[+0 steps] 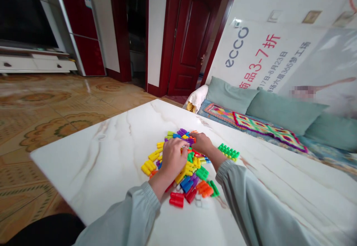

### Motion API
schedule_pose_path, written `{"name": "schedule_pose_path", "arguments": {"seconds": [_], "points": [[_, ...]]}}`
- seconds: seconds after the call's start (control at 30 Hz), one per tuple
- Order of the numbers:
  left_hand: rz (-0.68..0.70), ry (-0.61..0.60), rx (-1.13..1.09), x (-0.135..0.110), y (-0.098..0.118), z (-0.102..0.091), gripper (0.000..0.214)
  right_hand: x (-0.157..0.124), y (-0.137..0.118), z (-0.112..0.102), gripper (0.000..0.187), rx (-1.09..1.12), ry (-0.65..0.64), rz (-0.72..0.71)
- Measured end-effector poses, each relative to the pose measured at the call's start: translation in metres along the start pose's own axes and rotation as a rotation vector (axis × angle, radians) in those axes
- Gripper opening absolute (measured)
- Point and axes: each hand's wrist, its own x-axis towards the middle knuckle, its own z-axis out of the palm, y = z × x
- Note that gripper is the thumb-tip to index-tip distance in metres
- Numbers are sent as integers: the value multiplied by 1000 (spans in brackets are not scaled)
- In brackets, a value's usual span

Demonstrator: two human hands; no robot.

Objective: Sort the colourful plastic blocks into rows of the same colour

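A heap of small plastic building blocks point(189, 171) in yellow, red, green, blue, purple and orange lies on a white marble-look table point(106, 157). My left hand point(173, 157) rests on the heap with its fingers curled round something among the blocks. My right hand point(202, 143) is over the far side of the heap, fingers bent down into the blocks; what it grips is hidden. A green studded block plate point(228, 151) lies just right of my right hand. Both arms wear pale grey-green sleeves.
A sofa point(279, 116) with teal cushions and a colourful patterned mat runs along the table's far right side. A dark red door point(192, 38) stands behind. A TV on a white cabinet point(36, 62) and patterned floor tiles are at the left.
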Motion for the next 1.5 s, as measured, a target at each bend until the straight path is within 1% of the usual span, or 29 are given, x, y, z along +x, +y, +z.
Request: {"name": "schedule_pose_path", "arguments": {"seconds": [0.13, 0.23, 0.33, 0.37, 0.4, 0.43, 0.47, 0.5, 0.53, 0.57, 0.6, 0.63, 0.67, 0.73, 0.8, 0.87, 1.0, 1.07, 1.1, 1.17, 1.23, 1.3, 1.37, 1.43, 1.5], "points": [[2, 1, -16, 2, 3, -1, 15, 10, -12, 12, 39, -88, -61, -32], [-1, 4, -34, 2, 4, -2, 14, 11, -17, 12, 34, -113, -55, -52], [-3, 10, -54, 2, 5, -1, 15, 7, -16, 6, 40, -121, 1, -62], [-4, 13, -63, 2, 5, -1, 16, 4, -15, 3, 43, -110, 41, -59], [-5, 16, -80, 2, 5, -1, 17, 0, -13, 0, 46, -54, 103, -48], [-3, 21, -110, 2, 6, -1, 19, -7, -11, -4, 47, 53, 172, -29], [2, 27, -157, 2, 7, -1, 21, -16, -8, -9, 47, 237, 256, 1], [13, 30, -221, 2, 8, -1, 25, -27, -6, -13, 47, 485, 323, 37], [29, 28, -300, 2, 10, -1, 32, -40, -4, -18, 48, 748, 344, 79], [51, 18, -383, 1, 13, -1, 39, -55, -3, -23, 50, 989, 321, 117], [80, -3, -461, -1, 16, -1, 46, -71, -2, -27, 53, 1177, 264, 161], [115, -34, -525, -3, 19, -1, 51, -88, -3, -31, 55, 1314, 204, 201], [155, -77, -573, -6, 21, 0, 53, -105, -3, -33, 56, 1413, 158, 223], [227, -170, -617, -12, 25, 4, 50, -133, -4, -33, 53, 1516, 124, 269], [283, -272, -599, -19, 27, 8, 46, -153, 0, -26, 46, 1518, 113, 297], [329, -369, -537, -25, 27, 12, 43, -164, 6, -15, 43, 1445, 119, 293], [427, -527, -418, -29, 26, 11, 39, -172, 18, 6, 42, 1144, 173, 243], [458, -584, -370, -30, 26, 9, 38, -175, 21, 14, 37, 1017, 213, 211], [468, -599, -343, -29, 27, 8, 40, -176, 22, 16, 35, 989, 235, 196], [471, -588, -292, -29, 26, 7, 46, -177, 28, 20, 32, 995, 268, 183], [452, -539, -253, -29, 25, 8, 48, -175, 43, 23, 34, 1007, 335, 221], [430, -471, -230, -28, 23, 10, 41, -172, 66, 25, 36, 939, 471, 298], [422, -418, -209, -28, 20, 13, 27, -167, 92, 26, 36, 837, 591, 385], [424, -394, -191, -28, 18, 16, 18, -163, 115, 27, 34, 721, 620, 435], [425, -384, -180, -28, 17, 18, 15, -158, 129, 29, 33, 622, 607, 438]]}}
